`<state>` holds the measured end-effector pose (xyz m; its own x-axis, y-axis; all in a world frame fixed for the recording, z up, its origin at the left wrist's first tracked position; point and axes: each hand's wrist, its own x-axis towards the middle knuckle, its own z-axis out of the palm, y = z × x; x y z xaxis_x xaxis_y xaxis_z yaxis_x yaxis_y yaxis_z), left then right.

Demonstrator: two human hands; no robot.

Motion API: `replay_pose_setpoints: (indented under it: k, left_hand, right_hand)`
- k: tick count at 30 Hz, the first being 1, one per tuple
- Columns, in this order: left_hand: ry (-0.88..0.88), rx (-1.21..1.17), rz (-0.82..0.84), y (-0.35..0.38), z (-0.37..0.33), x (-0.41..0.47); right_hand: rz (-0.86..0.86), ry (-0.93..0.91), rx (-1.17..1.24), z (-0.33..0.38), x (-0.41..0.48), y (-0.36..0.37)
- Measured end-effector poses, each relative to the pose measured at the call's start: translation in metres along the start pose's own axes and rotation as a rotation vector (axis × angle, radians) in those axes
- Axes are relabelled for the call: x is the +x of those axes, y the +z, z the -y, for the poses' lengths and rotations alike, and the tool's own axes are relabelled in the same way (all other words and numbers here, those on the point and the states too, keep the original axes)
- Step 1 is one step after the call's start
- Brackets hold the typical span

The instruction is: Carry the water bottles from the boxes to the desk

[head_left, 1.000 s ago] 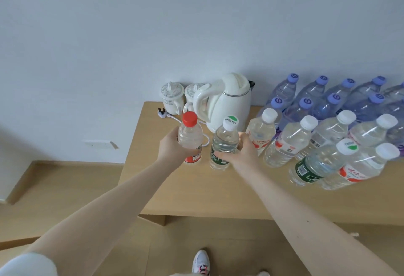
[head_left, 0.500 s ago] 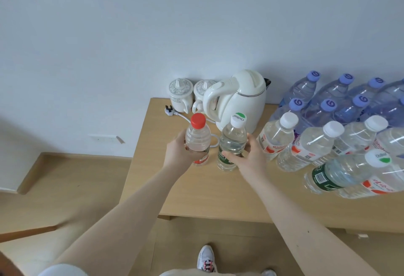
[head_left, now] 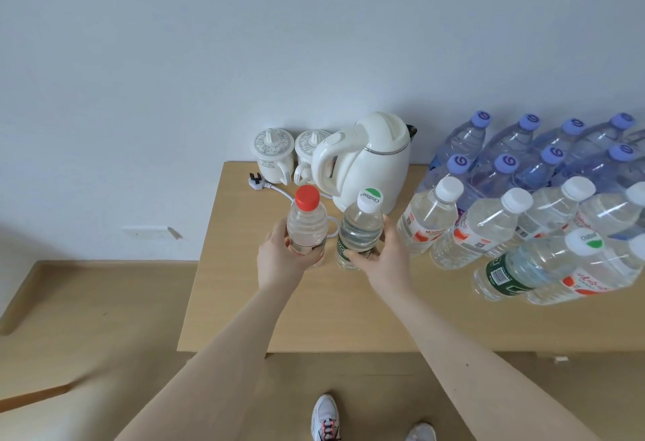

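We grip red-capped bottle [head_left: 307, 227] in left hand [head_left: 279, 261], green-label bottle [head_left: 359, 231] in right hand [head_left: 389, 261]; both upright, desk [head_left: 314, 318] directly beneath.

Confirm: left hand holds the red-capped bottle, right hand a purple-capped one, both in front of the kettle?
Wrong cap: the head view shows the right hand gripping a green-and-white-capped bottle, not purple. The left hand holds the red-capped bottle, both in front of the kettle.
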<state>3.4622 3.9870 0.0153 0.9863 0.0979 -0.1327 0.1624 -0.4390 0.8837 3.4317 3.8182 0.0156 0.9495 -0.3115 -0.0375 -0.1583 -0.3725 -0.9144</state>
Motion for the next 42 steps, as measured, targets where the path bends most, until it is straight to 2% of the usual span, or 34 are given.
replay_pose_setpoints:
  k: [3, 7, 11, 15, 20, 26, 35, 42]
  left_hand:
    - [0.006, 0.035, 0.002, 0.002, 0.000, -0.002]
    - [-0.051, 0.143, 0.067, -0.001, 0.008, -0.010]
    - [-0.121, 0.459, 0.032, -0.004, 0.022, -0.038]
    - [-0.085, 0.647, 0.150, 0.003, 0.015, -0.069]
    - [0.123, 0.874, 0.324, 0.038, -0.029, -0.119]
    - [0.449, 1.158, 0.611, 0.128, -0.085, -0.221]
    - [1.020, 1.223, 0.869, 0.276, -0.143, -0.414]
    - [1.286, 1.244, 1.008, 0.341, -0.161, -0.522]
  right_hand:
    - [0.010, 0.040, 0.027, -0.003, -0.004, 0.002]
    - [0.062, 0.075, -0.076, 0.006, -0.020, -0.005]
    - [0.200, 0.115, -0.327, 0.001, -0.047, -0.023]
    - [0.283, 0.088, -0.565, -0.006, -0.074, -0.058]
    - [0.301, 0.081, -0.765, -0.025, -0.125, -0.128]
    - [0.210, 0.234, -0.858, -0.056, -0.215, -0.244]
    - [-0.112, 0.560, -0.803, -0.123, -0.381, -0.403]
    - [-0.266, 0.765, -0.727, -0.161, -0.484, -0.473]
